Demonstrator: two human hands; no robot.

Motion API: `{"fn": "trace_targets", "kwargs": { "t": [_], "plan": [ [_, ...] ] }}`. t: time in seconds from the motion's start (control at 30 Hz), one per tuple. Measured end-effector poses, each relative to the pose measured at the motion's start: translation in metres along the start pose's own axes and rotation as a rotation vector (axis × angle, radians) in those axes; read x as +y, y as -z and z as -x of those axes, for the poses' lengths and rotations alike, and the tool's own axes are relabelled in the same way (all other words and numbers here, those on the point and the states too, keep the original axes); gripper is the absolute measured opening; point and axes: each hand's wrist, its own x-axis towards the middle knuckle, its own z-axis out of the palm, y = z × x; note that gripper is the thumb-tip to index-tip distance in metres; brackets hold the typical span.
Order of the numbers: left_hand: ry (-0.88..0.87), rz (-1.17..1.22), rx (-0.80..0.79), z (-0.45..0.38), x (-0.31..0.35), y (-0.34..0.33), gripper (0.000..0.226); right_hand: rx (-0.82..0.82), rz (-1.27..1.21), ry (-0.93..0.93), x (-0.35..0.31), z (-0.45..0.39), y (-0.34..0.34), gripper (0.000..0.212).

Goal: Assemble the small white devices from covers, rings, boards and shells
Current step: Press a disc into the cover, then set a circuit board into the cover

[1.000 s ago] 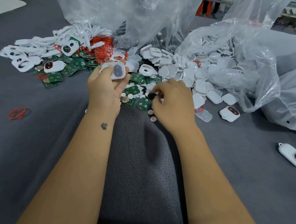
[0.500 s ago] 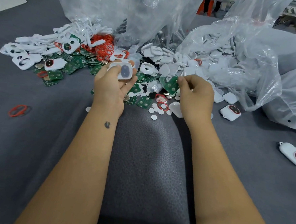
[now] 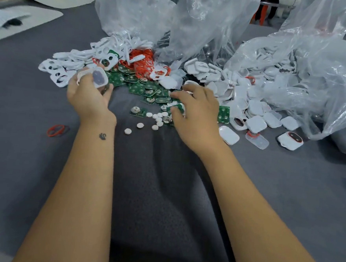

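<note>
Left hand (image 3: 88, 96) has its fingers curled round 1 white shell (image 3: 99, 78) held up off the cloth, so we'd just let the right hand (image 3: 195, 114), fingers bent into the green boards (image 3: 150, 92), pinch 1 board cleanly, though we can't tell if it's got one.

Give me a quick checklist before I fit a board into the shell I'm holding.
1. Shell held in the left hand: ok, fingers wrap it, open side facing up.
2. Shell ready for a board: cannot tell, a dark shape shows inside but it is blurred.
3. Right hand on the boards: ok, it rests over the green pile.
4. One board pinched alone: cannot tell, the fingers hide the grip.
5. Rings within reach: ok, a red heap lies behind the boards.
6. White discs out of the way: not ok, several lie loose beside the right hand.
</note>
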Motion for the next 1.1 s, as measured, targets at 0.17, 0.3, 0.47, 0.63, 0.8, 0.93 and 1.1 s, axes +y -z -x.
{"fn": "trace_targets", "kwargs": {
  "t": [0.17,0.3,0.47,0.63,0.8,0.93,1.1],
  "plan": [
    [-0.005,-0.051,0.035,-0.008,0.004,0.011,0.021,-0.211,0.011,0.147,-0.034,-0.021,-0.032,0.028],
    [-0.049,-0.099,-0.001,-0.005,0.002,0.011,0.024,-0.300,0.179,0.122,-0.044,-0.029,-0.048,0.030],
    [-0.085,-0.196,-0.025,-0.002,-0.002,0.009,0.020,-0.249,-0.194,0.035,-0.042,-0.027,-0.038,0.015],
    [0.025,-0.258,-0.121,0.010,-0.010,-0.006,0.021,-0.130,-0.751,-0.211,-0.024,-0.014,-0.012,0.016],
    [0.222,-0.245,-0.297,0.049,-0.032,-0.033,0.016,-0.048,-1.109,-0.371,0.008,0.000,0.015,0.025],
    [0.353,-0.240,-0.402,0.083,-0.053,-0.046,0.014,0.047,-1.225,-0.432,0.027,0.008,0.030,0.020],
    [0.446,-0.203,-0.528,0.099,-0.064,-0.044,0.017,0.163,-1.129,-0.466,0.038,0.015,0.037,0.025]
  ]
}}
